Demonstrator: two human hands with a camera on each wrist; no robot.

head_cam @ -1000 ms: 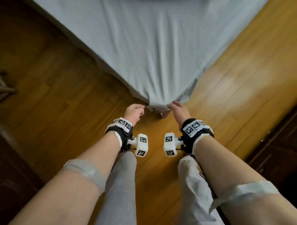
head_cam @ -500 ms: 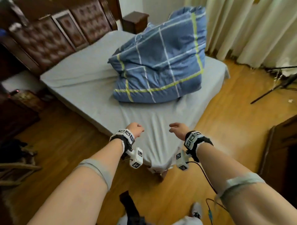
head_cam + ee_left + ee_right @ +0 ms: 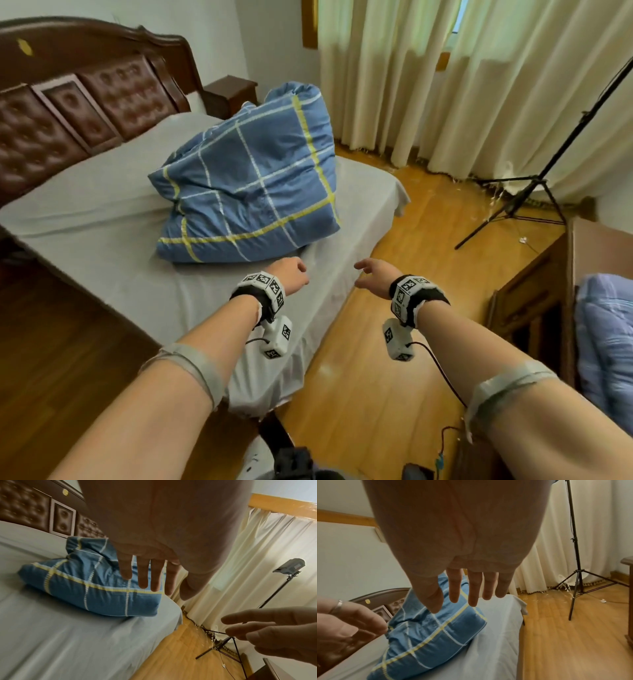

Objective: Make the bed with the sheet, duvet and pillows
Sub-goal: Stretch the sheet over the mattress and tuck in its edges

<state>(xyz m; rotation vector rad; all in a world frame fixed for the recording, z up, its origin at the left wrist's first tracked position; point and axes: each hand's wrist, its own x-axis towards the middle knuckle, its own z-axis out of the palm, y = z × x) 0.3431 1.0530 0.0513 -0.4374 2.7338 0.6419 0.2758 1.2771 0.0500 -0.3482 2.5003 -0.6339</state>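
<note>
1. Sheet (image 3: 102,219) lies spread over the mattress and hangs over the near corner; you can count that step as largely done.
2. Duvet (image 3: 250,185) sits bundled mid-bed, toward the far right edge; spreading it is left. No pillows are identifiable on the bed.
3. Your left hand (image 3: 291,274) and right hand (image 3: 373,274) hover near the duvet, fingers relaxed, both empty.
4. The wrist views show your fingers straight; the head view alone shows the headboard (image 3: 68,102) whole and blue bedding (image 3: 606,342) at near right.
</note>
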